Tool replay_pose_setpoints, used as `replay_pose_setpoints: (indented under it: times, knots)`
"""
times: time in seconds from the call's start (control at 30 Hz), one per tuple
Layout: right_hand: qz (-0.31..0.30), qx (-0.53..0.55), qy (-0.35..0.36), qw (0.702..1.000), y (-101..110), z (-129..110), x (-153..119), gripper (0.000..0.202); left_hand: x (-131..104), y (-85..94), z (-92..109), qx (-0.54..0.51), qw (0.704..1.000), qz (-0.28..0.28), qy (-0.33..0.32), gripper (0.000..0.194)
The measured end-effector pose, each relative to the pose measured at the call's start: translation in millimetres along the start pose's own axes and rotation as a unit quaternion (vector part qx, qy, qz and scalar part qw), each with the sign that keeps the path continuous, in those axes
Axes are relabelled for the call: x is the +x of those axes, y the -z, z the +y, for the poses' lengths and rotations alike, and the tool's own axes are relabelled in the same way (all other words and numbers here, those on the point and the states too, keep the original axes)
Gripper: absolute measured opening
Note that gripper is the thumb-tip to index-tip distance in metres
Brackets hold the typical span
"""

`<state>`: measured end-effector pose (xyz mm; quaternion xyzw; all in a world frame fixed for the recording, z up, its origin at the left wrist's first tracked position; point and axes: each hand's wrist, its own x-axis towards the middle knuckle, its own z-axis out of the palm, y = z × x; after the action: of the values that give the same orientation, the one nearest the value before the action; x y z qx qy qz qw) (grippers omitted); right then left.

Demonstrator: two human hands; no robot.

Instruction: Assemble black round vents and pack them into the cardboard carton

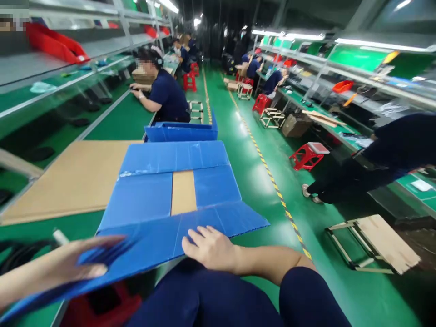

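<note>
A blue corrugated plastic box [146, 193] lies before me with flaps folded inward, and a tan cardboard strip [184, 193] shows in the gap between two of them. The near flap [150, 245] slopes toward me. My right hand [213, 250] rests on top of this flap near its front edge, fingers slightly bent and spread. Over the flap's left part is my left hand [73, 261], its thumb and fingers apart; the fingers are smeared by motion. Whether the left hand touches the flap, I cannot tell.
Behind is another blue box [182, 132]. A flat cardboard sheet [71, 177] covers part of the green bench at left. A co-worker [166, 91] sits beyond; another person [391, 154] stands at right. Red stools [309, 155] and a wooden-topped frame [378, 243] stand on the floor.
</note>
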<state>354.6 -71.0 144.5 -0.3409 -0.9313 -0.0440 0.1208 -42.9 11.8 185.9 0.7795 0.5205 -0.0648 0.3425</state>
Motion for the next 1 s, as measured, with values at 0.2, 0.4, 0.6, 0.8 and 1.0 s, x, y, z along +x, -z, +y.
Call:
replay_pose_setpoints:
  times: [0.2,0.4,0.6,0.8,1.0]
  knots:
    - [-0.087,0.143,-0.057,0.984,-59,-41,-42,0.049,67,-43.0,40,0.124,0.991,-0.047,-0.014,0.105]
    - [-0.098,0.23,-0.078,0.965,-95,-39,-61,0.049,136,-78.5,49,0.258,0.964,-0.049,-0.042,0.15]
    - [-0.158,0.187,-0.079,0.966,-188,-22,-69,0.055,159,-115.7,38,0.339,0.93,0.062,-0.13,0.154]
    - [-0.103,0.165,-0.104,0.975,-203,-9,-19,0.053,167,-121.3,19,0.33,0.931,0.087,-0.132,0.149]
    - [-0.108,0.045,-0.152,0.981,-132,86,91,0.05,167,-97.9,-3,0.246,0.94,0.011,-0.235,0.1]
